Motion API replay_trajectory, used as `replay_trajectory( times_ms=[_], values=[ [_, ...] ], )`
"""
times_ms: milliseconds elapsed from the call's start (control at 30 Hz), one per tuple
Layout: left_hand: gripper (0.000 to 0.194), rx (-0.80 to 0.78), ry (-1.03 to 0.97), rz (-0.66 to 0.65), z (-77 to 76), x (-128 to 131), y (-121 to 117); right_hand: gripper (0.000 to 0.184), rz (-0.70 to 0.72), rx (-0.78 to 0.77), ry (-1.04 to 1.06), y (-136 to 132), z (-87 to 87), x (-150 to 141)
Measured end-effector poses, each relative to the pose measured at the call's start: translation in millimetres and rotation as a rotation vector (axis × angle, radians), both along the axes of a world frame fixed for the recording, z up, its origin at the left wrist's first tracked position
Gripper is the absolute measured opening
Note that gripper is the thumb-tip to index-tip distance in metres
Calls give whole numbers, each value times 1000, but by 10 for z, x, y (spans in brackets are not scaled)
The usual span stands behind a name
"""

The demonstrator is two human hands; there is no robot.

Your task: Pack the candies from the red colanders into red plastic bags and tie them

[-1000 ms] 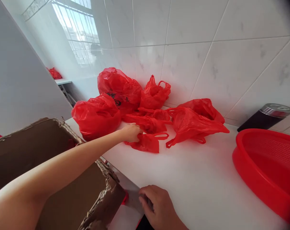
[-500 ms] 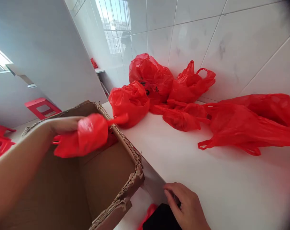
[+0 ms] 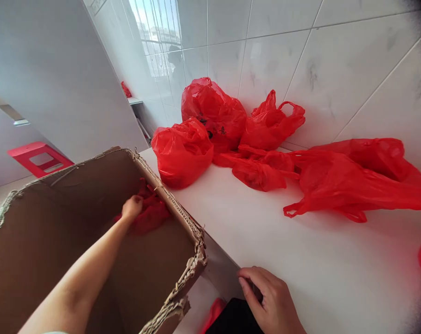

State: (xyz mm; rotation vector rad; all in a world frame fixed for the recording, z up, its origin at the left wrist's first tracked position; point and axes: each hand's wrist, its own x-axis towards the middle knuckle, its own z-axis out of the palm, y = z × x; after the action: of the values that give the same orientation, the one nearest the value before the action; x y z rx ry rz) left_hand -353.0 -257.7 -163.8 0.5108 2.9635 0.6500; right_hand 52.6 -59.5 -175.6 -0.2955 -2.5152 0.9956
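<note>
Bag-placing is seemingly under way inside the cardboard box (image 3: 162, 253).
A red plastic bag (image 3: 152, 218) is lying there, the left hand (image 3: 131, 208) curling against it; whether gripping, I cannot tell. The right hand (image 3: 272, 297) is resting half-curled, nothing showing. A clean release seems needed.

The left hand (image 3: 132, 208) and right hand (image 3: 275, 299) are bare, with a pale sleeve edge (image 3: 54, 332) and black clothing (image 3: 234, 319) visible.
</note>
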Motion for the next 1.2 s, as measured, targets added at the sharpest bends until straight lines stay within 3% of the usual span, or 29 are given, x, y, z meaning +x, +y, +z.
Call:
replay_trajectory(
  times_ms=[67, 133, 233, 267, 300, 367, 433, 467, 533, 600, 700, 800, 900, 1033, 1100, 1167, 1200],
  values=[
    [21, 180, 211, 125, 207, -85, 38, 16, 2, 6, 4, -2, 17, -13],
    [17, 368, 433, 181, 523, -66, 145, 16, 2, 17, 10, -5, 38, -26],
    [20, 611, 688, 87, 1091, 280, 508, 16, -14, 9, 10, -7, 67, -36],
    [21, 693, 762, -8, 1267, 477, 690, 16, -19, -7, 4, -6, 74, -36],
    [17, 827, 883, -223, 1418, 697, 905, 17, -25, -24, 0, -4, 81, -33],
    [10, 848, 975, -697, 1616, 1138, 1427, 18, -30, -50, -3, 2, 92, -20],
    [12, 514, 764, -995, 1647, 1461, 2033, 18, -40, -50, 15, 6, 98, -3],
    [16, 407, 695, -1042, 1606, 1549, 2340, 18, -50, -43, 32, 7, 97, 5],
    [20, 183, 559, -1052, 1450, 1579, 2890, 18, -71, -35, 70, 10, 85, 15],
    [23, 65, 483, -1028, 1263, 1482, 3283, 18, -89, -32, 116, 15, 58, 12],
    [25, -31, 392, -1009, 1070, 1313, 3508, 18, -95, -19, 203, 37, 8, -6],
    [20, -23, 317, -990, 1092, 1240, 3349, 18, -73, -12, 238, 62, -10, -12],
    [23, 95, 262, -904, 1356, 1206, 2870, 17, -49, -19, 181, 74, 20, 13],
    [33, 262, 183, -740, 1927, 1063, 1815, 16, -21, -41, 125, 70, 64, 55],
    [47, 387, -50, -649, 2164, 913, 1195, 16, 4, -39, 116, 61, 62, 66],
    [64, 390, -346, -472, 2256, 707, 608, 16, 23, -47, 93, 50, 47, 71],
    [67, 344, -472, -404, 2224, 594, 351, 16, 26, -53, 80, 43, 37, 72]
  ],
)
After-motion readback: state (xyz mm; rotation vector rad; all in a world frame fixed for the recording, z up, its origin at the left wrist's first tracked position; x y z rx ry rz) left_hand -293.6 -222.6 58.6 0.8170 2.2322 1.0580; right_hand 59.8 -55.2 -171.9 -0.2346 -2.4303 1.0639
